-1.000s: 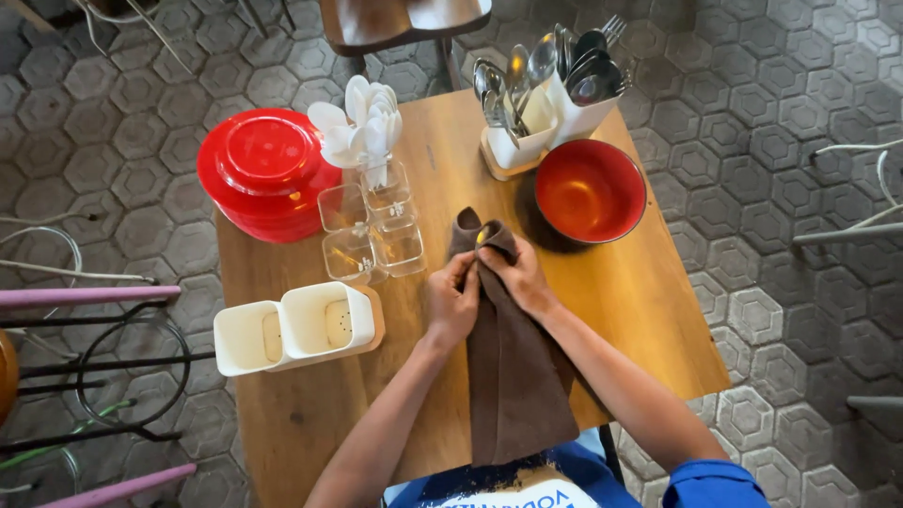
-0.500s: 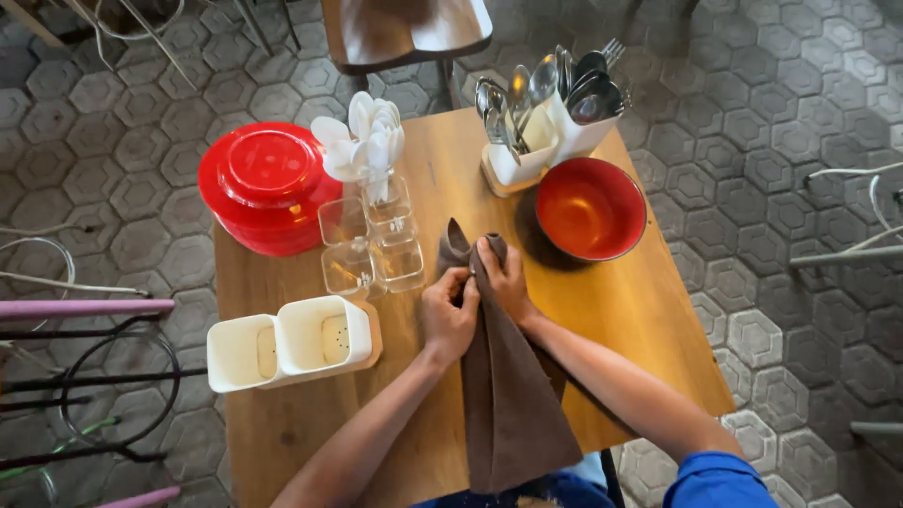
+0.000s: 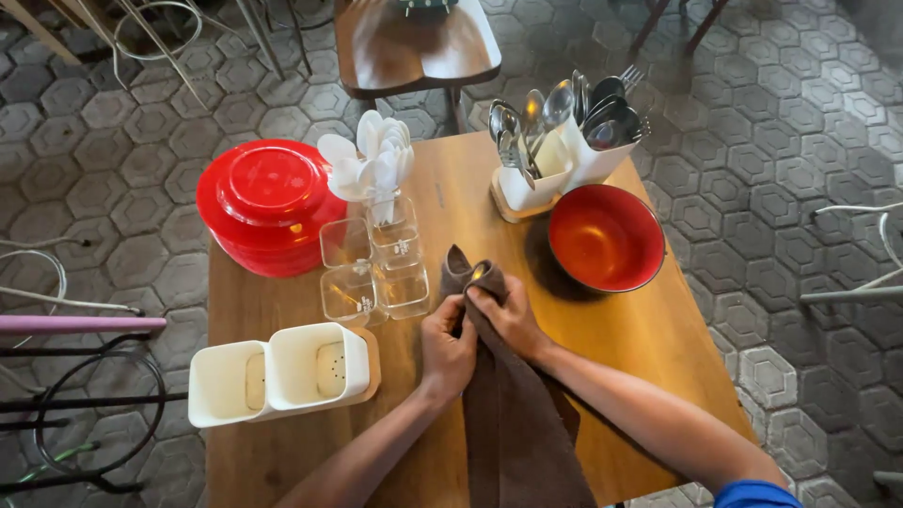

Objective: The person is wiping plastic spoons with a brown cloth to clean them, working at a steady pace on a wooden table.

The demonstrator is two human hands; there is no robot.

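Observation:
Both hands meet over the middle of the wooden table (image 3: pixel 649 348). My left hand (image 3: pixel 446 346) and my right hand (image 3: pixel 509 317) are closed around the top end of a long brown cloth (image 3: pixel 515 428). The cloth hangs down toward me over the table's near edge. A small shiny metal piece (image 3: pixel 480 274) peeks out of the cloth's bunched top, just above my right fingers; the rest of it is wrapped and hidden.
A red bowl (image 3: pixel 607 237) sits right of the hands, behind it a white holder of metal spoons and forks (image 3: pixel 557 141). On the left are clear plastic cups (image 3: pixel 372 273) with white plastic spoons (image 3: pixel 372 160), a red lidded container (image 3: pixel 268 202) and a white two-compartment holder (image 3: pixel 277 372). A wooden chair (image 3: pixel 414 47) stands beyond the table.
My hands stay clasped on the cloth's top end, fingers shifting slightly around the wrapped piece. The view has drifted a little; nothing else on the table moved.

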